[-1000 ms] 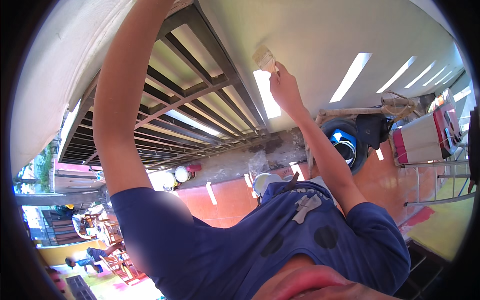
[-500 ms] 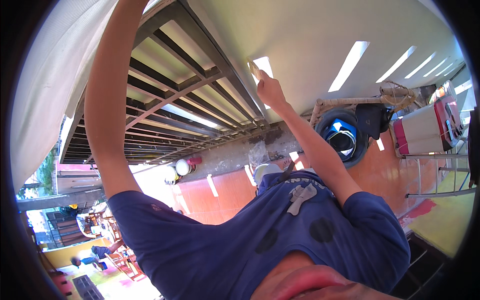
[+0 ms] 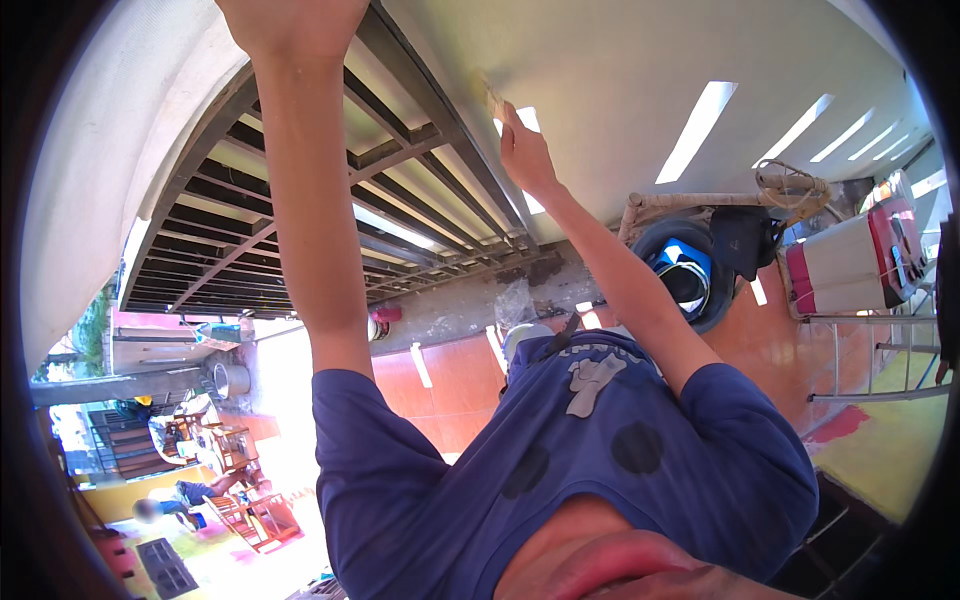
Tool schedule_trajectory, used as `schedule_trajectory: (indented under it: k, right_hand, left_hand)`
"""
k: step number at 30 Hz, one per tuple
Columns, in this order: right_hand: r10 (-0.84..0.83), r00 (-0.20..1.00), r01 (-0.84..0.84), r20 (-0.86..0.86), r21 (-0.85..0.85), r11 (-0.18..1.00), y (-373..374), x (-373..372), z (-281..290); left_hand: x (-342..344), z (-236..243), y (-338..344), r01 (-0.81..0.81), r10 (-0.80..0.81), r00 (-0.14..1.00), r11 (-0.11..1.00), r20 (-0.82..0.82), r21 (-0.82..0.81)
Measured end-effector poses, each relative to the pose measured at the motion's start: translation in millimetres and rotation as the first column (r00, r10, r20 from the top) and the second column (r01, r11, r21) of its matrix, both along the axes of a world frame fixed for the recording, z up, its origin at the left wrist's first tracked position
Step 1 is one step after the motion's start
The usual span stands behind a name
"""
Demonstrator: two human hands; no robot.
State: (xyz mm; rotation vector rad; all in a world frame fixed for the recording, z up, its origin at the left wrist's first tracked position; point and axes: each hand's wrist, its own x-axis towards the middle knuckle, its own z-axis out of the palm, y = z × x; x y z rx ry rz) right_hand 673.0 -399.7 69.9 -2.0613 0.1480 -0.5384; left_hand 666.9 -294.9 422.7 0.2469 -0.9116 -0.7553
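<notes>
Raised high in front of me, my right hand is closed around a pale-bristled paintbrush. The bristles point up against the smooth light wall, where strips of sunlight fall. My left arm reaches up past a dark metal grille that adjoins the wall. At the top edge of the picture only the back of my left hand shows, near the grille's upper corner. Its fingers are cut off from view, so what it holds or touches is hidden.
Below the wall on the right, a black tyre holds a blue-and-white thing. A wooden pole frame and a black bag adjoin it. A white-and-red box stands on a metal rack. Far left, a person is near wooden chairs.
My right hand and the paintbrush have moved up and slightly left along the wall. My left arm has shifted right, bringing the back of the hand into view.
</notes>
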Motion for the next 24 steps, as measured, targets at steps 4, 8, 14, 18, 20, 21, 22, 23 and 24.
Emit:
schedule_trajectory:
  k: [4, 8, 14, 18, 20, 21, 22, 23, 24]
  right_hand:
    - [-0.021, 0.961, 0.011, -0.276, -0.036, 0.999, 4.8, -24.0, -59.7]
    - [0.012, 0.973, -0.029, 0.232, 0.069, 0.997, -8.8, -6.9, 2.3]
    - [-0.001, 0.903, -0.041, 0.430, 0.089, 0.995, -15.0, 22.1, 53.7]
    - [-0.052, 0.995, 0.051, -0.082, -0.012, 0.999, -5.1, -7.4, -38.1]
    - [-0.036, 0.978, 0.022, -0.205, -0.073, 0.997, -0.9, -22.3, -67.9]
    - [-0.004, 0.993, -0.004, -0.117, -0.068, 0.998, 0.5, -25.1, -70.1]
    - [-0.006, 0.993, -0.002, -0.114, -0.063, 0.998, 0.6, -25.8, -63.0]
    - [-0.026, 0.982, 0.016, -0.188, -0.056, 0.998, 0.5, -24.9, -48.0]
    - [-0.001, 0.985, 0.006, -0.172, 0.026, 1.000, -1.2, -19.8, -25.3]
  left_hand:
    - [-0.8, 3.2, -0.7, 0.025, -0.025, 0.997, 1.000, 0.069, 0.005]
    - [5.0, 1.9, 1.7, 0.009, -0.009, 1.000, 0.999, 0.018, 0.042]
    - [15.7, 5.8, 1.3, -0.055, 0.057, 0.998, 0.994, -0.019, 0.094]
    - [17.8, 2.9, 3.1, -0.093, 0.089, 0.995, 0.988, 0.040, 0.122]
    - [17.8, -0.2, 6.8, -0.137, 0.127, 0.989, 0.979, 0.074, 0.149]
    - [18.2, -0.1, 9.6, -0.173, 0.156, 0.982, 0.971, 0.109, 0.163]
    - [19.0, 0.6, 12.6, -0.208, 0.184, 0.972, 0.962, 0.146, 0.175]
    - [19.8, 2.7, 17.1, -0.200, 0.170, 0.971, 0.962, 0.166, 0.186]
    - [20.2, 4.7, 23.1, -0.194, 0.159, 0.971, 0.961, 0.179, 0.197]
